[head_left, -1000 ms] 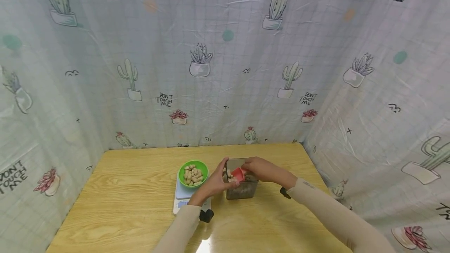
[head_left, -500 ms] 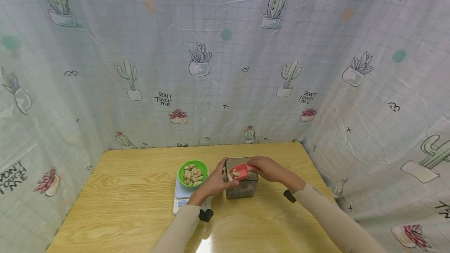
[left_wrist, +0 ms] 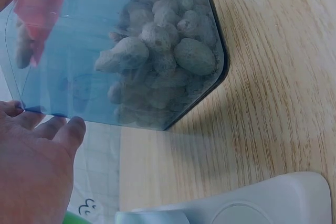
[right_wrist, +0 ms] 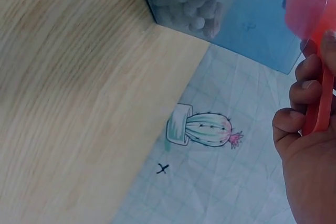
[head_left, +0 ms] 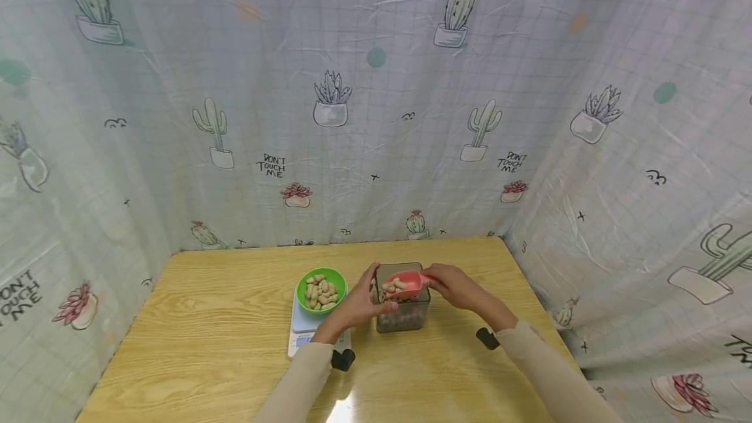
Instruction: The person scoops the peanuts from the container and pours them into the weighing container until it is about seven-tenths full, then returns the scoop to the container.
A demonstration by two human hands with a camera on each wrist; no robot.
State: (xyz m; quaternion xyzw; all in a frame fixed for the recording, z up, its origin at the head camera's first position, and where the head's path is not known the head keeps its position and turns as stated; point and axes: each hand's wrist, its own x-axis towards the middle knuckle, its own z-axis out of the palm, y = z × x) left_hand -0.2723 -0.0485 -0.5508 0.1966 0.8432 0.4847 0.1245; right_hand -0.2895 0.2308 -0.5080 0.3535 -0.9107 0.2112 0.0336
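A see-through, dark-tinted plastic box stands upright on the table, with unshelled peanuts in its lower part. My left hand holds the box at its left side, thumb toward the front and fingers along the rim. At the box mouth is a red scoop carrying several peanuts. My right hand grips its handle, fingers curled round it in the right wrist view. Left of the box, a green bowl with peanuts sits on a white kitchen scale.
The wooden table ends at a cactus-print curtain behind and at both sides. The scale's display faces the front, its digits too small to read. My left forearm passes over the scale's front right corner.
My right hand has drawn back to the right, and the scoop has come up from inside the box to its mouth, now loaded with peanuts. My left hand keeps its hold on the box.
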